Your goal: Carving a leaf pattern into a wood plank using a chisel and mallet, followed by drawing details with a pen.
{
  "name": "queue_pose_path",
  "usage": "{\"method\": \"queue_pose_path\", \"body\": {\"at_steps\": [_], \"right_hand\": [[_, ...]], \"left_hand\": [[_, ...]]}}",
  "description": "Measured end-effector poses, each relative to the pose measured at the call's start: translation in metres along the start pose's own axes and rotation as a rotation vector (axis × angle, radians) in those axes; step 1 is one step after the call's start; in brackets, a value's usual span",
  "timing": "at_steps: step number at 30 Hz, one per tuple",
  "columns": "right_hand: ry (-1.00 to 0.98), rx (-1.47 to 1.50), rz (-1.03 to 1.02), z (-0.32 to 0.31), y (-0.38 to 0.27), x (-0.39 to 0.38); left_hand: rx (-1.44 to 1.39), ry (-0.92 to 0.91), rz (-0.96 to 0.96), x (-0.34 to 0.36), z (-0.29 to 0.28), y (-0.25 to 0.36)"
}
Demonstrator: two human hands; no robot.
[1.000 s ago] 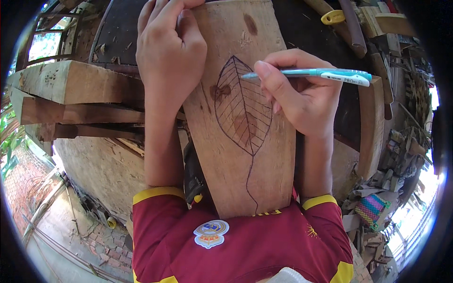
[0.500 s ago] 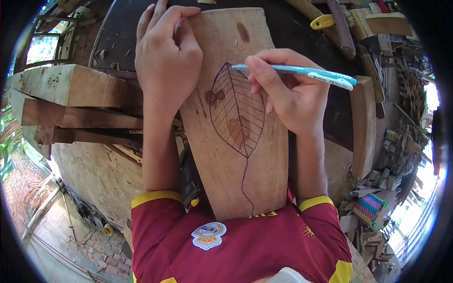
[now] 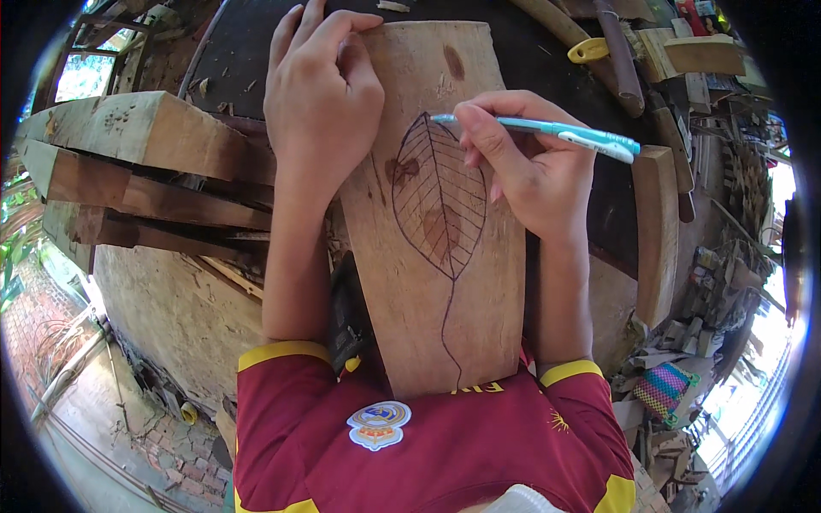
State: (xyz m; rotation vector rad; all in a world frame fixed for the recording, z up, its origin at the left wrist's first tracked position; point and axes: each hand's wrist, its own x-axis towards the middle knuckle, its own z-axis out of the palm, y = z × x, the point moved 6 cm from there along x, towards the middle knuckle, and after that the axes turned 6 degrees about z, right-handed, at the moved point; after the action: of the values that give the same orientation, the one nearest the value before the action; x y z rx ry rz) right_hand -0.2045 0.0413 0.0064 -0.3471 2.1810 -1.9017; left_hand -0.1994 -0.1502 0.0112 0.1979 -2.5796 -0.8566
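Note:
My right hand [image 3: 530, 162] pinches a light-blue pen [image 3: 547, 128], its tip at the upper point of a dark-lined leaf drawing [image 3: 438, 205]. Slanted veins fill the leaf on both sides of its midrib, and a wavy stem runs down toward me. The drawing is on a tapering wooden board [image 3: 410, 333], whose near end rests against my maroon shirt. Along the board's far left edge lies my left hand [image 3: 325, 94], fingers apart and slightly bent, the index finger reaching over the far left corner. Its thumb is partly hidden.
Thick wooden pieces [image 3: 162, 141] are stacked on the left. Another upright block [image 3: 656, 231] stands right of my forearm. A yellow ring-shaped handle [image 3: 588, 51] lies at the far right among poles. A woven multicoloured basket [image 3: 663, 392] sits among scraps at lower right.
The view has shifted slightly, so the board's far end appears further right. Against the drawing, the pen tip has moved only a little, closer to the leaf's point. Both hands keep their poses.

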Motion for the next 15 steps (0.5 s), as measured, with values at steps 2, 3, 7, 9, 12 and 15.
{"method": "queue_pose_path", "body": {"at_steps": [2,3,7,9,12,15], "right_hand": [[-0.029,0.008,0.003,0.001,0.004,0.002],[-0.009,-0.003,-0.016,0.003,0.003,0.002],[-0.012,0.004,-0.01,0.008,0.008,0.002],[-0.029,0.058,0.001,0.007,0.012,0.001],[0.01,0.155,-0.022,0.002,0.008,-0.003],[0.076,0.058,-0.101,-0.001,-0.004,-0.012]], "left_hand": [[0.011,0.02,0.037,-0.001,0.001,-0.005],[0.021,0.037,0.063,-0.003,0.005,-0.011],[0.027,0.046,0.093,-0.006,0.007,-0.024],[-0.065,0.192,0.219,-0.005,0.002,-0.024],[-0.288,0.309,0.227,-0.006,-0.002,-0.023],[-0.332,0.367,0.252,-0.008,-0.001,-0.019]]}}
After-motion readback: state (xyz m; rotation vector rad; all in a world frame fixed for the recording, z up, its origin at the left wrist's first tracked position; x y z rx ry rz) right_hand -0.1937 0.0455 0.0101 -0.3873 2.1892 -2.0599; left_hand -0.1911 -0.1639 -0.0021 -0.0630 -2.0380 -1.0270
